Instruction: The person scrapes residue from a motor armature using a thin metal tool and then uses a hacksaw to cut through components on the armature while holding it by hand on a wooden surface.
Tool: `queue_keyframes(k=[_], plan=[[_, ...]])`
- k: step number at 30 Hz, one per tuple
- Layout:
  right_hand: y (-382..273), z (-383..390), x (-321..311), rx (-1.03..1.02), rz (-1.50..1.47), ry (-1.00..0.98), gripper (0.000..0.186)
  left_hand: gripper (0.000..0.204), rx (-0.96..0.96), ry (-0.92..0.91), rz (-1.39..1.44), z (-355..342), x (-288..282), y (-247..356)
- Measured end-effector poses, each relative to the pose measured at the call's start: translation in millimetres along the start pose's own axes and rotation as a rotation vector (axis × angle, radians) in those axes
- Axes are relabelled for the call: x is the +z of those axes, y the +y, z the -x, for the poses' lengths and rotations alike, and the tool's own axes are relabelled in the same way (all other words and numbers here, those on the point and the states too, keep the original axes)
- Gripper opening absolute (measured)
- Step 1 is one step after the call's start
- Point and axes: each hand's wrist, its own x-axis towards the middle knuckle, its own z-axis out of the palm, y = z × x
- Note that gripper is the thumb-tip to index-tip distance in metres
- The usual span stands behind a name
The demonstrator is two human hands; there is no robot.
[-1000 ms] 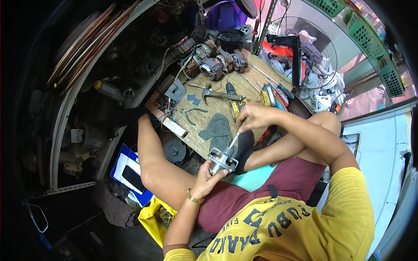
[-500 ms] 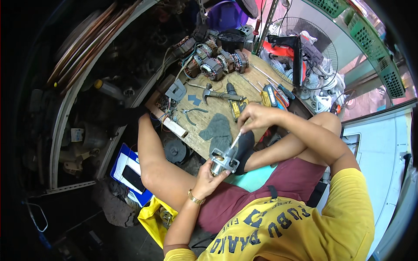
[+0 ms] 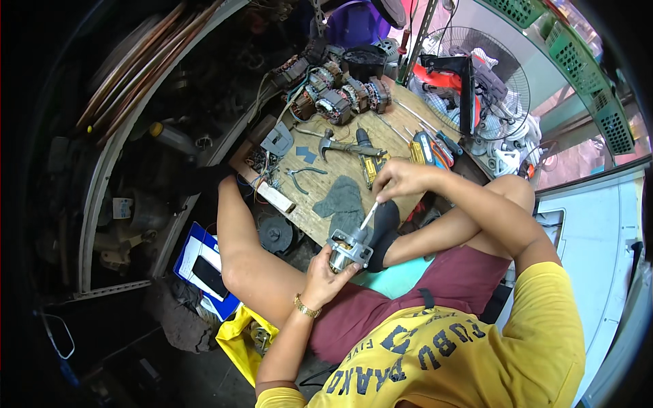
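My left hand [image 3: 324, 280] is wrapped round a small electric motor [image 3: 349, 251] with a pale metal bracket and a shiny round body, held above my lap. A thin light-coloured shaft [image 3: 369, 216] sticks up from the motor toward the upper right. Its upper end is pinched between the fingertips of my right hand [image 3: 398, 179]. Just past the motor, a grey cloth [image 3: 340, 198] lies on the wooden board [image 3: 316, 221]. My dark-socked foot [image 3: 386, 221] rests beside the cloth, close to the shaft.
The board carries pliers [image 3: 296, 179], a hammer [image 3: 347, 146], a yellow-and-black drill [image 3: 371, 160], screwdrivers [image 3: 445, 144] and several motor stators [image 3: 335, 107]. A wire fan guard [image 3: 503, 75] stands far right. On the left lie a phone [image 3: 208, 276] and a yellow bag [image 3: 235, 340].
The motor has turned slightly in my left hand, showing more of its shiny body. My right fingers stay at the shaft's end. The whole view has shifted a little.
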Motion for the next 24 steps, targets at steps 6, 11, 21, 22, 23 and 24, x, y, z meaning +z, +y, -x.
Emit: queue_keyframes(k=[6, 11, 21, 22, 23, 24], plan=[[-23.0, -6.5, 0.6, 0.001, 0.128, -0.044, 0.024, 0.046, -0.005, 0.018, -0.023, 1.4, -2.3, 5.4], [-37.8, -10.0, 21.6, -0.104, 0.267, -0.04, 0.022, 0.046, 0.026, 0.015, 0.069, 5.4, -3.4, -5.3], [-20.9, -1.1, -0.3, 0.069, 0.045, -0.067, 0.022, 0.044, -0.038, -0.017, 0.086, 1.3, 1.3, -1.9], [-20.2, 0.0, -5.3, 0.148, 0.036, -0.037, 0.021, 0.044, -0.021, -0.008, 0.045, 0.5, -0.4, -2.0], [-19.8, -0.2, 1.2, 0.144, 0.039, -0.039, 0.021, 0.043, -0.004, 0.0, 0.004, -0.4, -1.5, -1.5], [-35.9, -6.1, 16.9, -0.012, 0.212, -0.044, 0.021, 0.043, -0.008, 0.013, 0.001, 1.0, -4.0, -1.9]])
